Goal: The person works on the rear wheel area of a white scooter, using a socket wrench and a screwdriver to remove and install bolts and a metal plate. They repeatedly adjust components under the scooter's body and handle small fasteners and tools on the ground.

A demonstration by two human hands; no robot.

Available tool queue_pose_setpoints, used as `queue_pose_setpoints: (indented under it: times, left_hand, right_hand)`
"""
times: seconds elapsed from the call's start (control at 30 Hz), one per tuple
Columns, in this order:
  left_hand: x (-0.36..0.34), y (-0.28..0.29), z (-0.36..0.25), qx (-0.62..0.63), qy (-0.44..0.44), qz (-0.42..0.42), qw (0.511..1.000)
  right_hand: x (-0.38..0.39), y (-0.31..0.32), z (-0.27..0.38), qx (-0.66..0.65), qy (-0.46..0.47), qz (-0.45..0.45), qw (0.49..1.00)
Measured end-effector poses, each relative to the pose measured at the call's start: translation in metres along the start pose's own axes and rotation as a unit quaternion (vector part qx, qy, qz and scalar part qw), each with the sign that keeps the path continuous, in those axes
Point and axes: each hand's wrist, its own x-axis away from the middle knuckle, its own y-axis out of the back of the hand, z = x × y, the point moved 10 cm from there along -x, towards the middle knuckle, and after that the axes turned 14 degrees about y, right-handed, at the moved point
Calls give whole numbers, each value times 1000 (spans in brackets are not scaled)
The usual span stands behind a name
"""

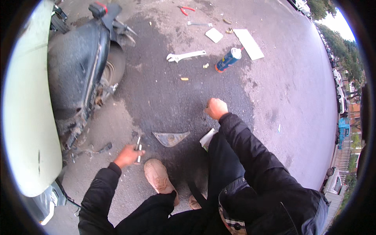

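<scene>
My left hand [127, 156] is closed around a slim whitish stick [139, 153] at the lower left, above the pavement and beside my beige shoe [158, 175]. Parts of the stick show above and below my fingers; its exact kind is unclear. My right hand [216, 108] is curled into a fist near the middle, over the dark asphalt. Whatever it may hold is hidden. Between the hands lies a grey, roughly triangular scuffed piece [171, 138]. White folded paper or a packet [207, 139] shows next to my right knee.
A dark scooter [74, 66] stands at the left, beside a pale curved panel [29, 102]. Farther out lie an adjustable wrench [186, 56], red-handled pliers [186, 9], a white card [214, 35] and a white board [249, 44]. A blue spray can [228, 60] stands upright.
</scene>
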Motion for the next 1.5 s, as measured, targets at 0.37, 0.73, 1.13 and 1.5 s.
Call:
queue_pose_setpoints:
  times: [0.37, 0.73, 1.13, 1.5]
  left_hand:
    - [0, -13, -57, 181, -45, 40, 982]
    - [28, -18, 27, 193, 9, -33, 981]
    - [14, 6, 74, 208, 81, -78, 972]
    - [17, 24, -2, 46, 11, -166, 985]
  right_hand:
    - [63, -17, 162, -485, 75, -94, 866]
    - [64, -45, 138, -387, 89, -151, 905]
    - [71, -38, 145, -248, 142, -193, 939]
    - [62, -62, 189, -141, 192, -102, 966]
